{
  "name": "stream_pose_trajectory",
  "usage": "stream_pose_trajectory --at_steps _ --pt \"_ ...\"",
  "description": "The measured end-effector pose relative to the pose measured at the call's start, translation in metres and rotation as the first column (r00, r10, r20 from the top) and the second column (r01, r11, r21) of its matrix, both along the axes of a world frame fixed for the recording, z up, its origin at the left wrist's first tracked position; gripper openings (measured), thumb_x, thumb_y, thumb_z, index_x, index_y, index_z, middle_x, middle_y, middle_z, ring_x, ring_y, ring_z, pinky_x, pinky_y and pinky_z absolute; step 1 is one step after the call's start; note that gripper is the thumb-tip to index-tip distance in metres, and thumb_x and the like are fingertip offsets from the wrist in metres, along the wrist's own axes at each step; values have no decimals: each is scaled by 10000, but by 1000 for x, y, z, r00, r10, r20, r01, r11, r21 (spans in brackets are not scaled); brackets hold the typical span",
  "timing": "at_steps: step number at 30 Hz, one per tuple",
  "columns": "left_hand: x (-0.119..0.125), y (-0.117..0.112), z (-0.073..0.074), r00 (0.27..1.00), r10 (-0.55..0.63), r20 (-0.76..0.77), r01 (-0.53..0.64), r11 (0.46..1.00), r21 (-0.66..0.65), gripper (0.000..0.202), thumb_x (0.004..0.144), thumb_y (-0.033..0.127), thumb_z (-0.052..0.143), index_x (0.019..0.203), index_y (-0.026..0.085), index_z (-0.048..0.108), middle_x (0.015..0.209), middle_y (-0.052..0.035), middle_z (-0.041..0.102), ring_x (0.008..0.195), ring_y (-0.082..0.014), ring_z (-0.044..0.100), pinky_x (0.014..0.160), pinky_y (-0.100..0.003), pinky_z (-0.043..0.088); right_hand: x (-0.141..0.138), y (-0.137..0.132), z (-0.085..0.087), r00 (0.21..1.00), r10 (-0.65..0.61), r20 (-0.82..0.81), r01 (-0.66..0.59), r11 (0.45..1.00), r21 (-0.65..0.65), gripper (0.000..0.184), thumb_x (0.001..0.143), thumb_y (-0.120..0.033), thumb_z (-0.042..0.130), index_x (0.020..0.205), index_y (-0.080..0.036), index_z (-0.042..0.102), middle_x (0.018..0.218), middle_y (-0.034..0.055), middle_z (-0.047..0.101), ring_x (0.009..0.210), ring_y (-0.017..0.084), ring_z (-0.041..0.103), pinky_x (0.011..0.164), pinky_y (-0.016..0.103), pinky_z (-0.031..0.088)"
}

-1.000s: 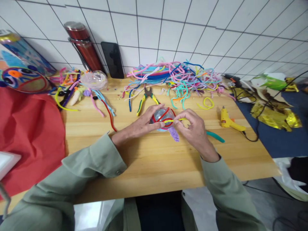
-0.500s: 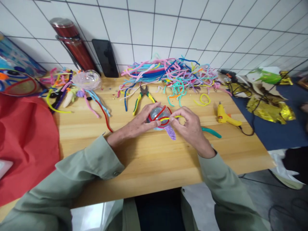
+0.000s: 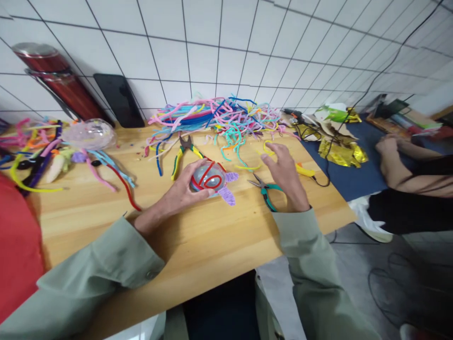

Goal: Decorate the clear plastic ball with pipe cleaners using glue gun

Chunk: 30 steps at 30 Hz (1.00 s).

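A clear plastic ball [image 3: 208, 177] wrapped in red pipe cleaner, with purple fuzzy fins, rests on the wooden table [image 3: 106, 208]. My left hand [image 3: 180, 191] cups it from the left, fingers curled round it. My right hand [image 3: 283, 172] hovers open to the right of it, fingers spread over a yellow glue gun [image 3: 304, 170] and near a loose yellow pipe cleaner [image 3: 249, 166]. Green-handled pliers [image 3: 267, 191] lie just under that hand.
A heap of coloured pipe cleaners [image 3: 215, 115] lies at the back by the tiled wall. Yellow-handled pliers [image 3: 184, 151], a second clear ball [image 3: 89, 134], a red flask [image 3: 56, 85] and a black phone [image 3: 118, 100] stand left. Another person's arm [image 3: 406, 167] rests at the right.
My right hand let go of the yellow pipe cleaner and moved right toward the glue gun, opening up. The view swung to the right; my left hand stays on the ball.
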<state>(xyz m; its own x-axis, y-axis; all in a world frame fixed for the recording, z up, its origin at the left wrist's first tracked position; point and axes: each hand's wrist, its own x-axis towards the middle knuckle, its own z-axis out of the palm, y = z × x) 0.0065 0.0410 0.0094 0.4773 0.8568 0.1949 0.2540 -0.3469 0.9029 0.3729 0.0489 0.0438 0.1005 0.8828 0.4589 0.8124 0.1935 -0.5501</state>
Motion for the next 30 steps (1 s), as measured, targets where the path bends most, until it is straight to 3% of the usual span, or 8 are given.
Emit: stream_pose_trajectory --at_steps 4,10,14,18,21,24,27,30 --pt "0 -3 0 999 38 -13 -38 999 -25 976 920 607 884 1719 228 472 1780 -194 564 1622 -422 624 1395 -640 502 50 -34 0 988 -63 142 67 997 -22 354 1036 -380 671 1322 -252 836 1358 155 861 1300 366 796 1208 596 611" --pt "-1 1 -6 998 46 -51 -47 999 -10 1046 867 666 920 1707 231 475 1772 -199 574 1627 -439 620 1390 -650 507 104 -83 -32 931 -102 350 159 978 -139 375 1019 -356 662 1332 -211 809 1386 208 851 1340 413 779 1200 624 615" --pt "-4 1 -19 997 82 -9 -82 996 44 1069 845 731 952 1694 262 502 1744 -180 610 1601 -457 642 1369 -660 535 122 -62 -46 866 -230 445 313 942 -122 469 958 -173 573 1381 -157 775 1403 248 832 1343 408 746 1205 596 586" --pt "-6 -2 -27 993 104 50 -108 991 78 1073 827 742 983 1697 313 524 1713 -128 640 1524 -492 686 1299 -685 593 129 -33 -49 845 -280 455 384 910 -154 511 900 -152 602 1381 -105 769 1256 258 849 1185 387 739 1090 517 584" --pt "-4 -6 -24 994 110 27 -112 992 54 1040 906 721 920 1721 243 486 1743 -201 586 1577 -445 659 1345 -658 549 127 -25 -46 836 -298 462 414 894 -172 484 909 -167 589 1347 -89 780 1147 268 839 1089 391 721 1020 526 565" --pt "1 -5 -21 996 78 29 -80 994 77 1132 832 726 971 1711 194 495 1717 -237 592 1614 -447 621 1371 -632 519 127 -25 -37 857 -279 433 391 900 -194 415 904 -209 587 1251 -126 799 1106 252 826 1080 403 724 1010 553 565" --pt "5 -3 -23 995 83 56 -89 988 122 1173 790 729 1004 1704 191 502 1728 -243 585 1623 -449 605 1398 -633 482 122 -29 -20 943 -287 171 316 931 -183 300 887 -329 662 1130 -207 790 1065 171 819 1037 378 724 976 544 588" --pt "8 -2 -25 992 98 81 -110 982 154 1130 823 714 987 1703 204 494 1721 -227 596 1613 -431 615 1394 -630 483 95 -40 3 977 -210 46 215 966 -145 310 937 -509 723 1081 -238 774 989 83 795 934 323 725 887 496 617"
